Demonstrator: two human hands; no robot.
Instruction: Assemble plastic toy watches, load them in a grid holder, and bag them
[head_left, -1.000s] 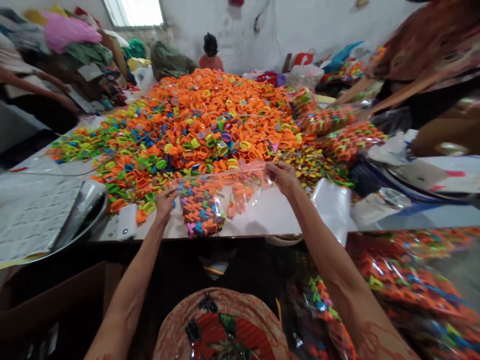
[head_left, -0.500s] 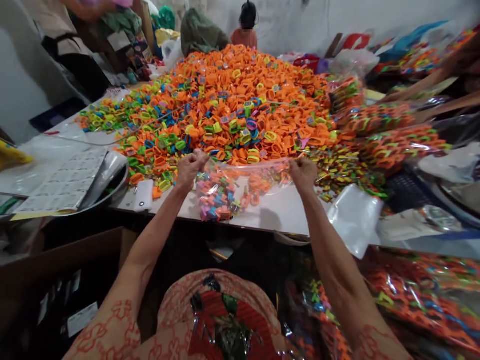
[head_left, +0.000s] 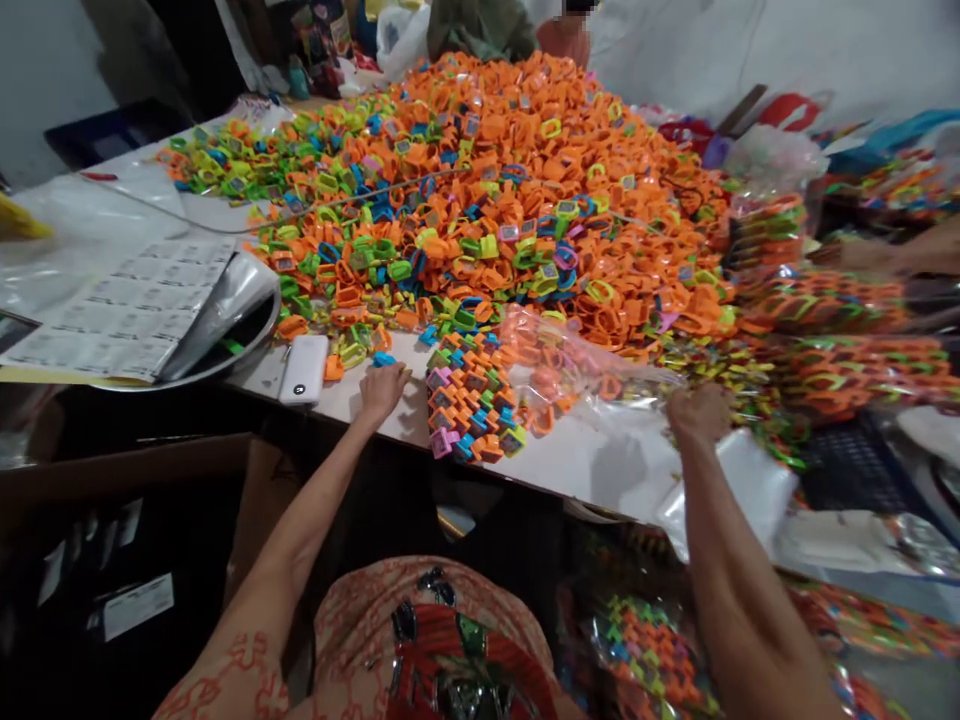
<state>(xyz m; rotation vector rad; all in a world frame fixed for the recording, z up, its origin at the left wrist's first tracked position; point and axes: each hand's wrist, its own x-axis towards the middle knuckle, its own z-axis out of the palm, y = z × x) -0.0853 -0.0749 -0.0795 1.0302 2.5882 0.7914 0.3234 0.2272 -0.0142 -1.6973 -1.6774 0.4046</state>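
A neat block of stacked toy watches, orange with blue, green and pink ones, lies at the table's front edge. A clear plastic bag stretches from beside this block towards the right. My right hand is closed on the bag's far right end. Left of the block, my left hand rests low at the table edge with curled fingers, apart from the bag; what is in the fingers, if anything, is hidden. Behind both hands rises a big heap of loose toy watches.
A white power bank and a bowl with printed sheets on it are at left. Packed bags of watches lie at right, near another person's arm. Flat clear bags lie by my right forearm.
My left hand has let go of the bag and dropped towards the table edge. My right hand has pulled the bag's end rightwards, and the block of watches now stands out at the left. The view has turned left.
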